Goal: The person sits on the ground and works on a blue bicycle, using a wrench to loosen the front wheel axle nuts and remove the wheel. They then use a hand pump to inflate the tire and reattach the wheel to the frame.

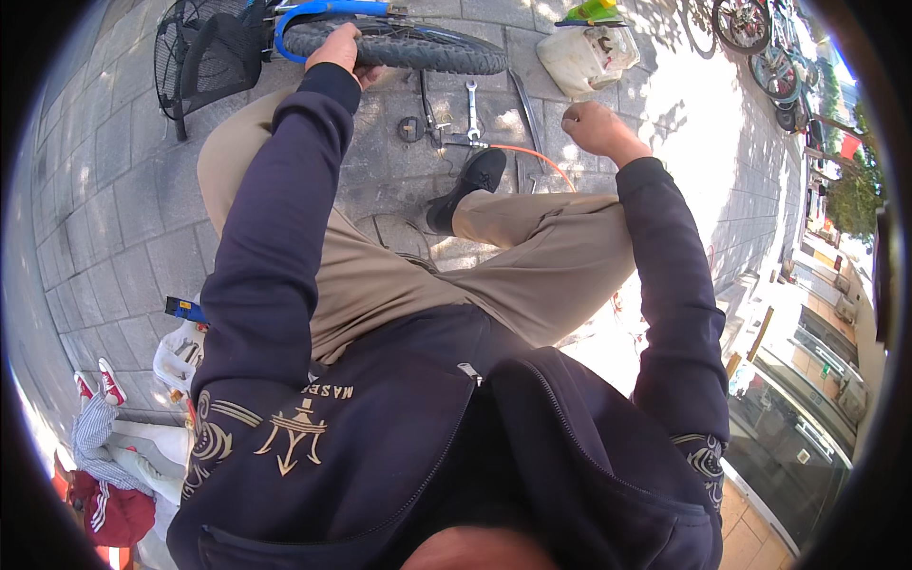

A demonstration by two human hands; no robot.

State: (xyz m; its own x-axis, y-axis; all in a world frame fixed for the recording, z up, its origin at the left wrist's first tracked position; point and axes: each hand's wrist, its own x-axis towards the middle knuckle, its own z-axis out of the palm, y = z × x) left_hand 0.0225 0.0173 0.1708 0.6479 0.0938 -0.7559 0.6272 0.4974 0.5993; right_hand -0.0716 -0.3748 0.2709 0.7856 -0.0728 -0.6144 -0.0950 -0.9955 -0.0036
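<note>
At the far side, my left hand (336, 55) is closed around the black knobbly tyre (427, 52) of a bicycle wheel, next to its blue mudguard (302, 21). My right hand (602, 131) hangs over the paving to the right, fingers curled in. Whether it holds anything is hidden from view. Just beyond it stands a whitish plastic container (589, 59) with a yellow-green item (592, 10) on top. Between my hands a wrench (472, 110) lies on the ground by an orange hose (532, 152) and a round dark gauge-like piece (410, 128).
A black mesh basket (204, 62) is beside the wheel at the far left. My black shoe (472, 185) rests near the tools. Another person's legs (114, 437) show at the lower left, near a white container (179, 356). More bicycles (769, 52) stand at the far right.
</note>
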